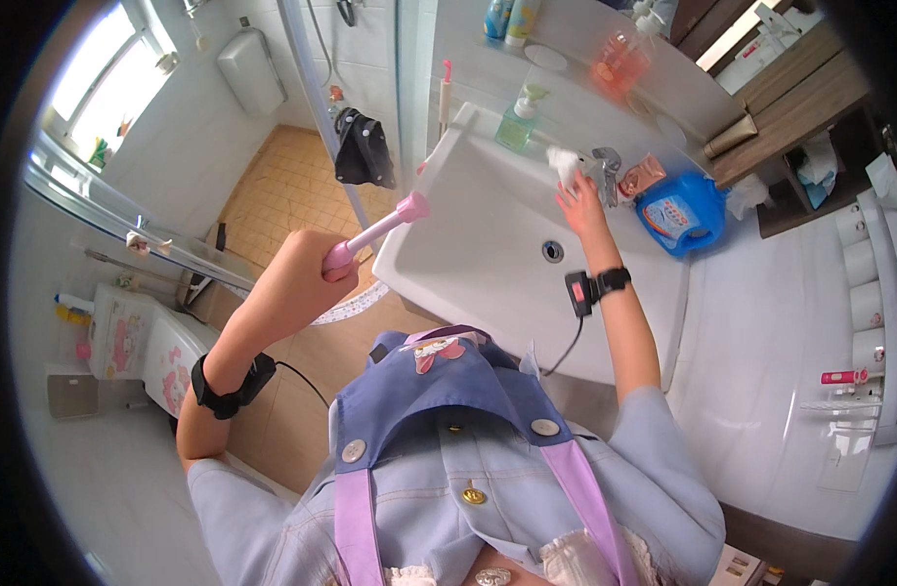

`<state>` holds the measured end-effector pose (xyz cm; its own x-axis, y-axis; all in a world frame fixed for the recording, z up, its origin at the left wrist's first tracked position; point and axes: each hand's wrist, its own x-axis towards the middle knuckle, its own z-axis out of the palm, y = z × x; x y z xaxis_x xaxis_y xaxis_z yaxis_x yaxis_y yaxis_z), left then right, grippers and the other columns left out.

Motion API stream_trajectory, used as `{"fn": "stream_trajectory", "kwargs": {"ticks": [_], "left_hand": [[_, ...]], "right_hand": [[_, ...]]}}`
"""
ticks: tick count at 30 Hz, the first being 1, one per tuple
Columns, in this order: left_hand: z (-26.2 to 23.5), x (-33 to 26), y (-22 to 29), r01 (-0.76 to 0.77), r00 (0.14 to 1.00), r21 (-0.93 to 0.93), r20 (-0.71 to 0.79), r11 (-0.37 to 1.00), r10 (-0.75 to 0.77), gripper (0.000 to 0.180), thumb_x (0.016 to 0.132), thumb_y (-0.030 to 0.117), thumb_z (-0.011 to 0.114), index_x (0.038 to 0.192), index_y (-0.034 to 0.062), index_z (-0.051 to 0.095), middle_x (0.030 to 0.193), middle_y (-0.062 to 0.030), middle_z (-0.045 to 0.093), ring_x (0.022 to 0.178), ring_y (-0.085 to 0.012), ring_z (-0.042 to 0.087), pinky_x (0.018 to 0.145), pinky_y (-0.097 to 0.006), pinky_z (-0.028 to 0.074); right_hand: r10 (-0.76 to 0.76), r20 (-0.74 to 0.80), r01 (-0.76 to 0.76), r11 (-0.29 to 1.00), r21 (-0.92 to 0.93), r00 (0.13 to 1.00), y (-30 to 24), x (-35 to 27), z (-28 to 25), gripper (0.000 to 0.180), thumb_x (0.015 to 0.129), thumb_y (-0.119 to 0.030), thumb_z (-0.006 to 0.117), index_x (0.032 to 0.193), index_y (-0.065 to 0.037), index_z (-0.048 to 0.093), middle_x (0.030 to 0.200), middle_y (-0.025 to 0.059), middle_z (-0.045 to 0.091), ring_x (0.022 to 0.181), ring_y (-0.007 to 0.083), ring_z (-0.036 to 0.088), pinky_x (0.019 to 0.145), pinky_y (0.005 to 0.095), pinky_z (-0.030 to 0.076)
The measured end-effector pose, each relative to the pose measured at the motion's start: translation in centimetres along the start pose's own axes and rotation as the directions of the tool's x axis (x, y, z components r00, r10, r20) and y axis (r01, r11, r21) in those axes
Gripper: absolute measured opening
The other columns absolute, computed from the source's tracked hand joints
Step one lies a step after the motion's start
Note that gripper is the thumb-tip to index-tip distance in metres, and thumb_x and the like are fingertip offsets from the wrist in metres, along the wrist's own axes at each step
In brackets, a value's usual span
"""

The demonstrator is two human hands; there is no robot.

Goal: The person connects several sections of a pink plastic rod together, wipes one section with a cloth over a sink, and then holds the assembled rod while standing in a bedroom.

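Observation:
My left hand (297,278) is closed around a pink stick-like handle (380,227) with a flared pink end, which points up and right in front of the sink's left edge. Reaching over the back of the white sink (478,210), my right hand (583,207) has its fingers at the lower end of a small, white, soft-looking piece (564,162). The fingers seem to pinch it, though its exact kind cannot be made out. Just right of that hand is the chrome faucet (606,174). Both wrists wear black straps with small boxes and cables.
A green pump bottle (516,122) stands at the sink's back left. On the right are a pink packet (642,176) and a large blue jug (681,215). Behind the sink is a mirror (585,68). A glass shower screen (317,107) and a hanging black pouch (363,148) are at left.

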<state>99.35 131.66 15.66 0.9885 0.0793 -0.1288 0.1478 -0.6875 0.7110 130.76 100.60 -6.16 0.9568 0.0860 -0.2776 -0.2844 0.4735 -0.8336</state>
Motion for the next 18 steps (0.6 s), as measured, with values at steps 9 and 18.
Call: {"fn": "stream_trajectory", "kwargs": {"ticks": [9,18], "left_hand": [[4.8,1.7,-3.3,-0.011,0.993,0.127,-0.113,0.992,0.026,0.019,0.071,0.007,0.059,0.060,-0.0012,0.046,0.051,-0.0159,0.042,0.045,-0.0250,0.036,0.047,-0.036,0.035],[3.8,4.0,0.7,-0.175,0.950,0.455,-0.154,0.873,0.270,0.010,0.076,0.014,0.059,0.069,0.0068,0.059,0.055,-0.0134,0.053,0.052,-0.0339,0.053,0.048,-0.043,0.041]], "right_hand": [[0.589,0.394,-0.343,0.771,-0.537,0.706,-0.6,-12.2,9.1,0.049,0.088,-0.051,0.046,0.096,-0.004,0.057,0.069,0.0038,0.058,0.059,0.0116,0.055,0.055,0.0223,0.044],[-0.098,0.696,0.677,0.360,-0.642,0.712,-6.5,-22.9,16.3,0.034,0.086,-0.039,0.055,0.092,-0.006,0.058,0.055,0.0046,0.051,0.048,0.0143,0.050,0.049,0.0246,0.038]]}}
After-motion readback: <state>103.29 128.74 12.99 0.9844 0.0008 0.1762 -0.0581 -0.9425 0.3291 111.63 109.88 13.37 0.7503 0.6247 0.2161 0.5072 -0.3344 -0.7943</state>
